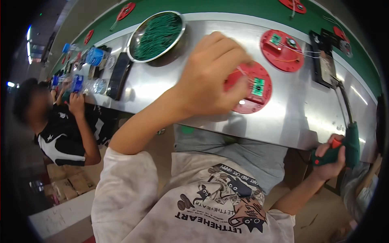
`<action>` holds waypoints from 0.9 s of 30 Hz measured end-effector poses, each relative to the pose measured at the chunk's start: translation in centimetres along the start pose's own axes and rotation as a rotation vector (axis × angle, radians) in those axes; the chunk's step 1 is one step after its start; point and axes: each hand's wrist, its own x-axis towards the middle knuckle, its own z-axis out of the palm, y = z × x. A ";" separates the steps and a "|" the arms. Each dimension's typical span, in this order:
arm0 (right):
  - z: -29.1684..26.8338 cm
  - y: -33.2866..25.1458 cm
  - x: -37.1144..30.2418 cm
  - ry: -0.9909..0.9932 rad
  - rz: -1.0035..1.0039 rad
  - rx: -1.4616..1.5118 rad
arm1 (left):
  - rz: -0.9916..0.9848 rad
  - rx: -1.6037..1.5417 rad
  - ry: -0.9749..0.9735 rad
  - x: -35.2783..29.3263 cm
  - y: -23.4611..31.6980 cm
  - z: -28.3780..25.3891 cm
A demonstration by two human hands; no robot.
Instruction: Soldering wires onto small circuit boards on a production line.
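Observation:
My right hand [331, 160] is wrapped round the grip of a green soldering gun [353, 141] with a red trigger. Its long metal nose points away from me, its tip close to a black stand [322, 65]. My left hand [216, 75] is over a round red plastic disc [263, 103], covering its left part. The fingers of that hand are curled and blurred; what they hold, if anything, is hidden. On the disc sits a small green circuit board [258, 86], with thin pale wires near my fingers. A second red disc [289, 60] with board and wires lies farther right.
A metal bowl [183, 35] of cut green wires stands at the back left of the steel table [158, 87]. Left of it lie a dark oblong case [119, 77] and plastic bottles [95, 56]. More red discs rest on the green strip [231, 9]. Another person [60, 133] sits at left.

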 end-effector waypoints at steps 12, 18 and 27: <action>3.9 0.9 -1.4 -0.002 -0.008 0.003 | -0.235 0.078 -0.299 -3.3 0.5 2.6; 7.7 0.1 -3.5 -0.190 0.124 -0.223 | -0.158 0.155 -0.167 -3.6 0.9 2.4; 9.1 -0.1 -3.4 -0.292 0.157 -0.294 | -0.123 0.148 -0.067 -4.5 0.5 2.6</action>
